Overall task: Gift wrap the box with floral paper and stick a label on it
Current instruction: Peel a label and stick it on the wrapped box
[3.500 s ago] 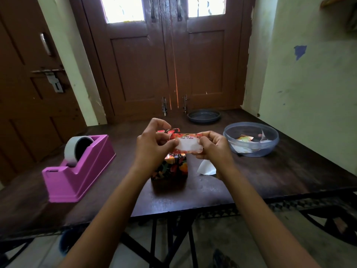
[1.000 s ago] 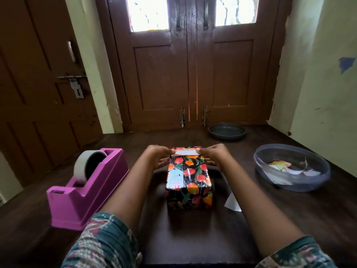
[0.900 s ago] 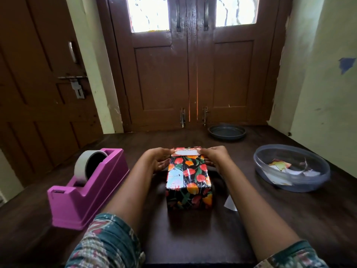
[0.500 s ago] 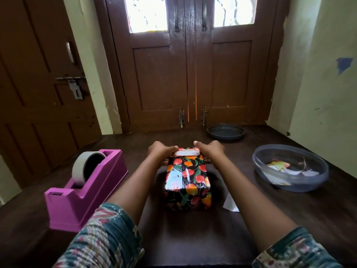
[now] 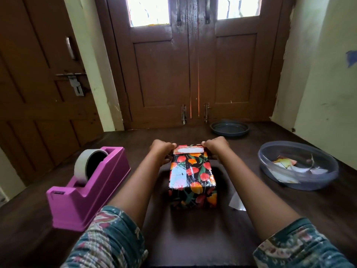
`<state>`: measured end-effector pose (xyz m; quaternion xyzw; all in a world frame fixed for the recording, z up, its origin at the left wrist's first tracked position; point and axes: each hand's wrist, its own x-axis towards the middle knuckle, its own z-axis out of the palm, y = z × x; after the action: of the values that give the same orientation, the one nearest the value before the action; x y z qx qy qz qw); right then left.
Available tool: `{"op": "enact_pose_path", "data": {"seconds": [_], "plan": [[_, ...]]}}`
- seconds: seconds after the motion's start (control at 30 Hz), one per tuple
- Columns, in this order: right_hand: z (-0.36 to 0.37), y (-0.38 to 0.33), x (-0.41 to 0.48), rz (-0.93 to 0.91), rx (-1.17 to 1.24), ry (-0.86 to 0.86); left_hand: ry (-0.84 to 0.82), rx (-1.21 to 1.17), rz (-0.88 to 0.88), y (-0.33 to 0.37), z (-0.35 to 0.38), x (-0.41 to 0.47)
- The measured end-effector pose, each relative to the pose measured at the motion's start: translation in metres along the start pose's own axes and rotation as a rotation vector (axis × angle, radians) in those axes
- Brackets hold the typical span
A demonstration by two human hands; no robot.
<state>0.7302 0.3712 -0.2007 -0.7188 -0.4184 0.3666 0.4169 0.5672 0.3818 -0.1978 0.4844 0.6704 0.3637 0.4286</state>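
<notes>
A floral-wrapped box [image 5: 192, 176] stands on a dark table [image 5: 193, 238] between two forearms. A pink tape dispenser [image 5: 87, 188] sits to its left. At the box's far end, the left hand [image 5: 161, 151] and right hand [image 5: 215, 147] curl round its corners, thumbs pressing the ends of the label [image 5: 189, 150] on top. Farther right sits a plastic bowl [image 5: 301, 185].

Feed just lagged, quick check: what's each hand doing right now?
Left hand: grips far end of the wrapped box, thumb on the label, left edge.
Right hand: grips the same end, thumb on the label, right edge.
</notes>
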Motion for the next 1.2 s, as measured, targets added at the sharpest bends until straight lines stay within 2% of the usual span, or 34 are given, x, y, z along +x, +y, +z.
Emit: {"op": "enact_pose_path", "data": {"seconds": [0.13,0.3,0.43,0.5,0.6,0.77,0.97,1.2], "plan": [[-0.006,0.003,-0.008,0.012,0.083,-0.064,-0.082,0.025,0.012,0.003,-0.004,-0.013],[0.002,-0.006,-0.028,-0.103,-0.206,-0.185,-0.213,0.005,0.040,0.008,-0.019,-0.035],[0.016,-0.010,-0.030,-0.034,-0.303,-0.182,-0.246,-0.016,0.036,0.002,-0.026,-0.040],[0.014,-0.006,-0.032,-0.026,-0.235,-0.187,-0.257,-0.013,0.063,-0.002,-0.026,-0.041],[-0.003,0.002,-0.034,-0.119,-0.137,-0.204,-0.253,-0.001,0.092,-0.004,-0.026,-0.040],[-0.025,0.005,-0.041,-0.105,0.035,-0.193,-0.237,0.010,0.086,-0.002,-0.023,-0.040],[-0.016,0.006,-0.045,-0.118,0.001,-0.171,-0.132,0.152,0.104,0.003,-0.006,-0.040],[-0.022,0.005,-0.042,-0.044,0.129,-0.208,-0.239,0.018,-0.015,0.002,-0.018,-0.040]]}}
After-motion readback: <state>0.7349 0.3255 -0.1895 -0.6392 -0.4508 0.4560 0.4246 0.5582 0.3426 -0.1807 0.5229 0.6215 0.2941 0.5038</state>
